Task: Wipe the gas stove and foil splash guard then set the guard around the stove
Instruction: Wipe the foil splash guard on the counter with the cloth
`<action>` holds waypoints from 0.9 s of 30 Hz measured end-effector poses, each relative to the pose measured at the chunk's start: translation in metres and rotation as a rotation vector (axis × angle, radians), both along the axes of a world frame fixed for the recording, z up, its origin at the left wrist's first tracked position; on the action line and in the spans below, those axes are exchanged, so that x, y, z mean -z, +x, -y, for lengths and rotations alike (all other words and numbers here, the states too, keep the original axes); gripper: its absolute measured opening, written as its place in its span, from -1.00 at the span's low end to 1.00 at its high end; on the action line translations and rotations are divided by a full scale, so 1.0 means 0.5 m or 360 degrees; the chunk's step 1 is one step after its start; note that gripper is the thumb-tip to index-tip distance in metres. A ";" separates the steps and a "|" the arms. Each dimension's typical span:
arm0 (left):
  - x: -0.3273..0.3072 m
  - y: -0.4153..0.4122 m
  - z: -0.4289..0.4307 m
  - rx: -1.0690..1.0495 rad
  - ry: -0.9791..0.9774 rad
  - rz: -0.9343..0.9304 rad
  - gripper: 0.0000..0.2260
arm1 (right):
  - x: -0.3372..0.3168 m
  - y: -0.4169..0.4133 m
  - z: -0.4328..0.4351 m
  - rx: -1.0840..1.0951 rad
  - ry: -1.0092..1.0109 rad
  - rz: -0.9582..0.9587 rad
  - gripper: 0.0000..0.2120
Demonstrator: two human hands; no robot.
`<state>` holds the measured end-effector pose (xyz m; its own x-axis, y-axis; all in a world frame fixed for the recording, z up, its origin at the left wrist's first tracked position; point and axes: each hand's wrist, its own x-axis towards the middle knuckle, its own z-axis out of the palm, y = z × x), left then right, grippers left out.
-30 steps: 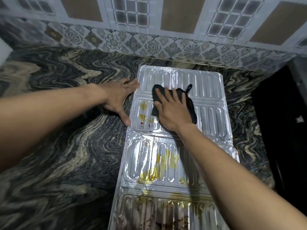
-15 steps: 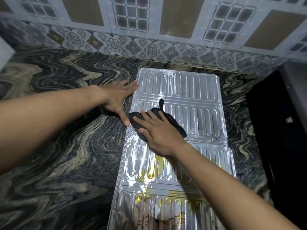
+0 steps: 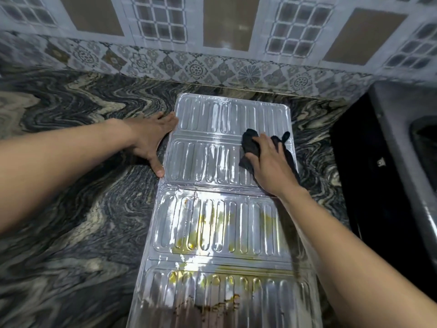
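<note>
The foil splash guard lies flat and unfolded on the dark marbled counter, running from the back wall toward me. Its far panels look clean; the nearer panels carry yellow and brown stains. My right hand presses a black cloth onto the right side of the second panel from the wall. My left hand rests flat on the counter, fingers spread, touching the guard's left edge. No gas stove is in view.
A patterned tile wall rises right behind the guard's far end. To the right of the counter is a dark gap and the rim of a metal sink.
My right hand slid the cloth from the left side of the second panel across to its right side. The yellow spots on that panel are gone. My left hand stayed put.
</note>
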<state>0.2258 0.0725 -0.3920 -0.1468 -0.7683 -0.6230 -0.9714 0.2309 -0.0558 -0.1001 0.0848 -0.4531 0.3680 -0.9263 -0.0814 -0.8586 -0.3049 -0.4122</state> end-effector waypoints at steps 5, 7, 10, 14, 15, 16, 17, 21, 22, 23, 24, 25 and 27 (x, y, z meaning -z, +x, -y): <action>-0.006 -0.021 -0.061 -0.0154 0.0084 -0.0139 0.45 | 0.002 -0.011 0.005 -0.0104 -0.0065 -0.0254 -0.52; -0.002 -0.037 -0.098 -0.0127 0.0133 -0.0090 0.49 | 0.004 -0.014 0.004 -0.0069 -0.0078 -0.0404 -0.51; 0.010 -0.052 -0.118 -0.0078 0.0061 0.0025 0.49 | -0.004 -0.022 0.007 -0.0023 0.0012 -0.0345 -0.54; -0.001 -0.053 -0.122 -0.0095 0.0054 0.0008 0.48 | -0.037 -0.064 0.004 -0.0008 0.0088 -0.0150 -0.61; -0.003 -0.052 -0.122 -0.0104 0.0070 -0.0002 0.48 | -0.050 -0.077 -0.001 0.0022 0.0085 -0.0138 -0.65; -0.003 -0.052 -0.124 -0.0109 0.0079 -0.0014 0.47 | -0.065 -0.086 -0.007 0.0050 0.0099 -0.0145 -0.69; -0.002 -0.050 -0.124 -0.0109 0.0082 -0.0024 0.47 | -0.081 -0.091 -0.010 0.0069 0.0130 -0.0172 -0.72; 0.003 -0.040 -0.123 -0.0119 0.0091 -0.0107 0.52 | -0.133 -0.071 -0.040 -0.0045 0.0336 -0.0389 -0.77; 0.004 -0.038 -0.123 -0.0118 0.0100 -0.0118 0.53 | -0.134 -0.062 -0.059 -0.0087 0.0356 -0.0429 -0.76; 0.004 -0.037 -0.123 -0.0116 0.0108 -0.0122 0.53 | -0.127 -0.054 -0.081 -0.0129 0.0349 -0.0450 -0.75; 0.006 -0.035 -0.122 -0.0118 0.0110 -0.0124 0.53 | -0.115 -0.049 -0.102 -0.0163 0.0318 -0.0452 -0.73; 0.006 -0.034 -0.123 -0.0123 0.0108 -0.0129 0.54 | -0.106 -0.044 -0.123 -0.0180 0.0281 -0.0446 -0.71; 0.010 -0.032 -0.123 -0.0135 0.0103 -0.0141 0.54 | -0.103 -0.042 -0.143 -0.0106 0.0215 -0.0389 -0.69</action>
<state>0.2098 0.1339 -0.3968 -0.1399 -0.7390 -0.6591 -0.9880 0.1482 0.0436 -0.1212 0.1562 -0.4016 0.3819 -0.8755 -0.2961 -0.9174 -0.3202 -0.2364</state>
